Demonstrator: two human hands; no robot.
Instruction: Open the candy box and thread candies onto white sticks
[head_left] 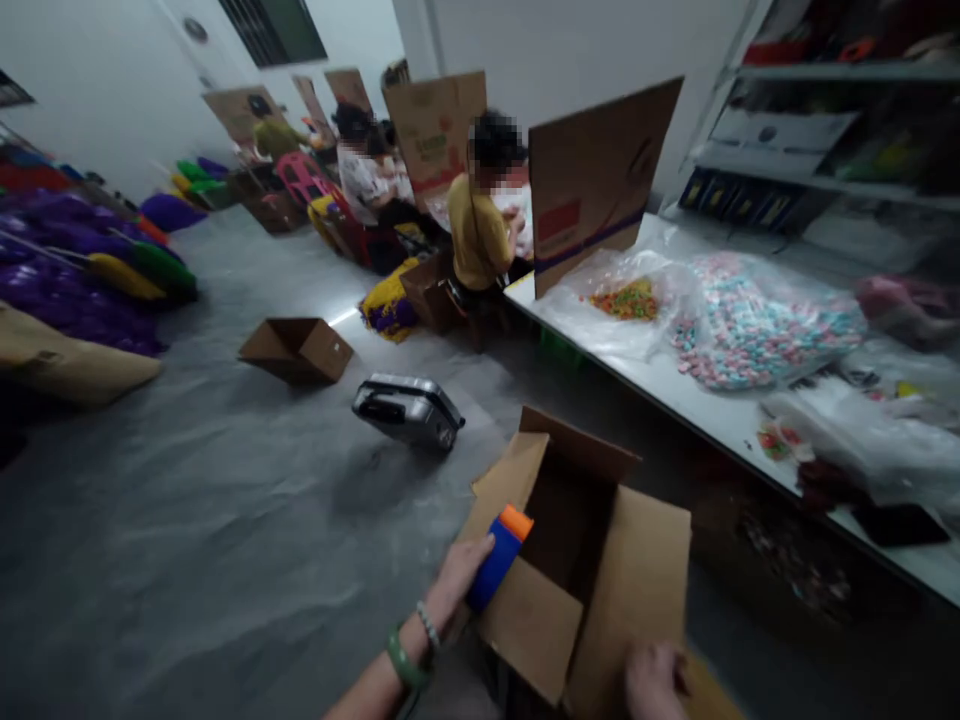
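Note:
My left hand, with a beaded bracelet and a green bangle at the wrist, is closed around a blue oblong object with an orange end; its exact kind is unclear. The object is over the left side of an open cardboard box. The box's flaps are folded outward and its inside is dark. At the box's near right, my right hand is curled against the cardboard; blur hides whether it grips anything.
A silver suitcase and another open carton stand on the grey floor. On the right, a white table bears bags of small coloured pieces. A seated person works beyond. Purple bundles line the left.

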